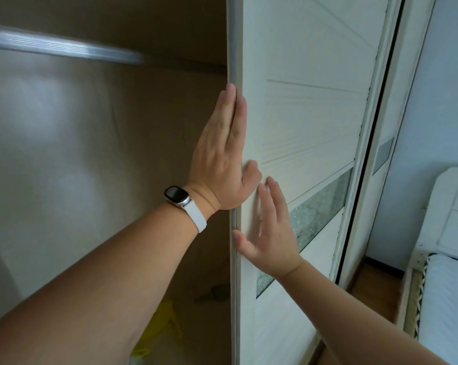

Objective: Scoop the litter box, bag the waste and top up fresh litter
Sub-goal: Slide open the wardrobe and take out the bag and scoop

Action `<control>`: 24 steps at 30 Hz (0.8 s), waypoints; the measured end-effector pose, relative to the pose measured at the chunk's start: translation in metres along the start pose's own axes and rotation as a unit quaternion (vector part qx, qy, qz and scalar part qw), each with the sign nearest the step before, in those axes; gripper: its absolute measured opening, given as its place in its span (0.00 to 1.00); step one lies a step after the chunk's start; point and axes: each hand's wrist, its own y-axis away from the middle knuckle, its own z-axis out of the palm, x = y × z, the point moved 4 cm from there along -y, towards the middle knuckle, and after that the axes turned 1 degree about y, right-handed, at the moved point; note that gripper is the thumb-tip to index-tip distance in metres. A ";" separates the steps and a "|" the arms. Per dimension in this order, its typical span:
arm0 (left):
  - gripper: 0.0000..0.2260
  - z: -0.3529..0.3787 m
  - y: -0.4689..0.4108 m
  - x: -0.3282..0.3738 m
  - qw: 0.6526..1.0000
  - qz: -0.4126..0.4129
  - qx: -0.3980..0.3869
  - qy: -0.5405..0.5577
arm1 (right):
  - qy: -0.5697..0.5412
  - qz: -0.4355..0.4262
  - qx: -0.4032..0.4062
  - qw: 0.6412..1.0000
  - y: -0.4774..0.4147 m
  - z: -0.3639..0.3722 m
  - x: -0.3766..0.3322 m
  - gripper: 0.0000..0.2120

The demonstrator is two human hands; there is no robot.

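The left hand [222, 151], a watch [177, 196] on its wrist, lies flat with fingers straight and together along the edge of a white sliding door [301, 122], thumb on its face. The right hand [272, 233] presses the door panel, fingers spread. No litter box shows.

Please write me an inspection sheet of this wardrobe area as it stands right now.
Surface: white sliding wardrobe door, partly open.
Job's things: nothing seen; no litter box, scoop or bag.
Clutter: yellow object low inside the wardrobe, blurred.
Grippers: left hand flat along the door's edge, smartwatch on its wrist; right hand open, flat on the door face.
Cables: nothing seen.
Surroundings: metal hanging rail inside; white bed at right.
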 end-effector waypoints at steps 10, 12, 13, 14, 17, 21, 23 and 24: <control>0.33 0.072 -0.008 -0.003 1.000 0.008 0.025 0.017 | -0.017 0.019 0.007 1.000 -0.011 0.005 0.068 0.41; 0.32 0.081 -0.011 -0.005 0.999 0.009 0.037 0.029 | -0.021 0.015 0.001 1.000 -0.014 0.005 0.075 0.41; 0.32 0.084 -0.012 -0.005 0.999 0.008 0.042 0.032 | -0.021 0.009 -0.003 1.000 -0.015 0.005 0.078 0.42; 0.32 0.088 -0.013 -0.005 0.998 0.008 0.046 0.032 | -0.019 0.002 -0.006 1.000 -0.016 0.004 0.081 0.42; 0.31 0.099 -0.015 -0.006 0.998 0.007 0.058 0.038 | -0.012 -0.006 -0.006 1.000 -0.016 0.002 0.089 0.41; 0.30 0.114 -0.019 -0.010 0.995 0.019 0.078 0.057 | -0.002 0.013 -0.013 1.000 -0.016 0.004 0.100 0.40; 0.30 0.122 -0.021 -0.012 0.994 0.024 0.082 0.064 | 0.001 0.014 -0.018 1.000 -0.017 0.005 0.107 0.40; 0.30 0.125 -0.023 -0.012 0.994 0.024 0.084 0.072 | 0.003 0.016 -0.020 1.000 -0.017 0.005 0.111 0.40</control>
